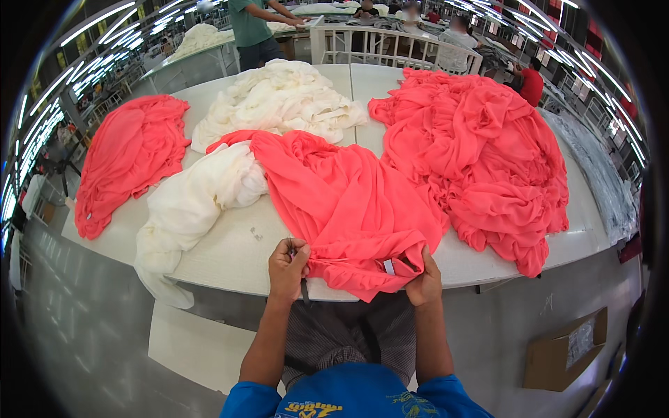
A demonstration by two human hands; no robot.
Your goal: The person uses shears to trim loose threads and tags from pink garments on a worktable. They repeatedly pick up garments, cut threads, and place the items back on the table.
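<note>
A coral-pink garment (345,193) of thin gathered fabric is spread in front of me, its near edge reaching the table's front edge. My left hand (290,266) pinches that edge on the left. A small dark tool, perhaps thread snips, shows partly among the same fingers, with a dark strip hanging below. On the right, my right hand (426,279) grips the edge near a small white label (389,267). The cloth between the hands is held slightly stretched, and my right fingertips are partly hidden by its folds.
The white table (230,256) carries a large coral pile (481,157) at right, a smaller coral pile (133,151) at left, cream fabric (282,99) behind and white cloth (183,198) hanging over the front edge. A cardboard box (564,350) stands on the floor. A person (256,26) stands beyond.
</note>
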